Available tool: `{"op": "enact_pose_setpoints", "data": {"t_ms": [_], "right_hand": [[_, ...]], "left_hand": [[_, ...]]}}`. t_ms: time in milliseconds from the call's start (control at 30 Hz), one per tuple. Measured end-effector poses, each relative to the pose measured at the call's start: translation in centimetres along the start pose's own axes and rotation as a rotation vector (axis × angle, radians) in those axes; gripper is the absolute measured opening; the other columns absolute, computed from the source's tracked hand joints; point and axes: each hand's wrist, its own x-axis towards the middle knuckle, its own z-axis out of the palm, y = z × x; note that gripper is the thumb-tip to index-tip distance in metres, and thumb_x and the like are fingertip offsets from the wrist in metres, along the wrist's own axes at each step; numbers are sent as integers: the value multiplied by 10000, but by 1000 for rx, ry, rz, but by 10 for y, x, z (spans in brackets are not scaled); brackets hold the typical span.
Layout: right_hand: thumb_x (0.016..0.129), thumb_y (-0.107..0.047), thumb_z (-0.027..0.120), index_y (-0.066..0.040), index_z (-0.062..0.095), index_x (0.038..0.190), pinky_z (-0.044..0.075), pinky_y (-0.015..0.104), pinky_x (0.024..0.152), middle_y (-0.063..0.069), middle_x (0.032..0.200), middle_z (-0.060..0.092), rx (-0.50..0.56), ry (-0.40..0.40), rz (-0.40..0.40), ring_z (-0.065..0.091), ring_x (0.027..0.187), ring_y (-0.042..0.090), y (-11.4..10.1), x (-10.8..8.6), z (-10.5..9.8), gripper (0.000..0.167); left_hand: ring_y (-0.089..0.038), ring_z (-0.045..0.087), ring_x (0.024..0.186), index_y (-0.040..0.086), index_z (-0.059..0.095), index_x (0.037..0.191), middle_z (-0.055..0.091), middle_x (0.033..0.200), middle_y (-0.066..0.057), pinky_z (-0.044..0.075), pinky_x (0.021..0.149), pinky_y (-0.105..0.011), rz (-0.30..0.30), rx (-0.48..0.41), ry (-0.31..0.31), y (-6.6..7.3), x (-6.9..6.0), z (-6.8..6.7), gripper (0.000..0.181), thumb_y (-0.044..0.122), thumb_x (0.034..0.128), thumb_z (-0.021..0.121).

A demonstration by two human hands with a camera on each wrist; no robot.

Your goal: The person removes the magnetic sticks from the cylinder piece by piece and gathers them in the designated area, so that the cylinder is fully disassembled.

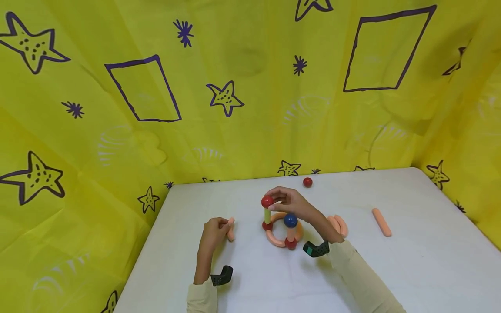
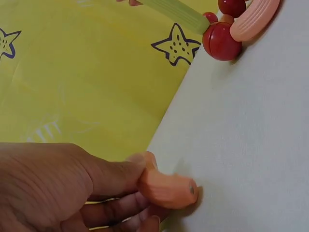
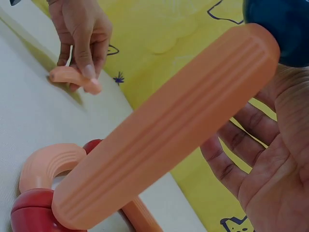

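Note:
My left hand (image 1: 213,232) pinches a curved peach toy piece (image 2: 169,189) between thumb and fingers, low over the white table. To its right stands a build: curved peach pieces joined by red balls into a ring (image 1: 275,240), with two upright rods. At the top of the light green rod (image 1: 267,216) sits a red ball (image 1: 267,201), which my right hand (image 1: 293,202) holds between thumb and fingers. A blue ball (image 1: 290,220) caps the straight peach rod (image 3: 164,130), which crosses the right wrist view and partly hides the right hand's fingers there.
A loose red ball (image 1: 308,182) lies near the table's back edge. Curved peach pieces (image 1: 339,225) rest beside the right forearm, and a straight peach rod (image 1: 381,222) lies farther right. A yellow patterned curtain (image 1: 250,143) surrounds the table's back and sides.

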Motion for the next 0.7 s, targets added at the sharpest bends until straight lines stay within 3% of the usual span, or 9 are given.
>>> {"op": "enact_pose_setpoints", "data": {"t_ms": [433,700], "right_hand": [[900,-108,692,-11,588,1241,519,218,890,181,1167,642,-16,-6,-18,619,1047,148,-2,0,0,369],[903,-108,689,-10,587,1243,518,222,894,180,1172,641,-17,-3,-8,616,1060,168,0,0,1,368]], "left_hand": [[-199,611,714,-20,719,887,688,746,-82,475,608,-298,-57,39,86,-6,1,3,266,245,896,706],[-199,606,703,-10,715,876,682,733,-73,462,597,-289,-77,51,90,-8,-1,2,271,260,896,702]]}}
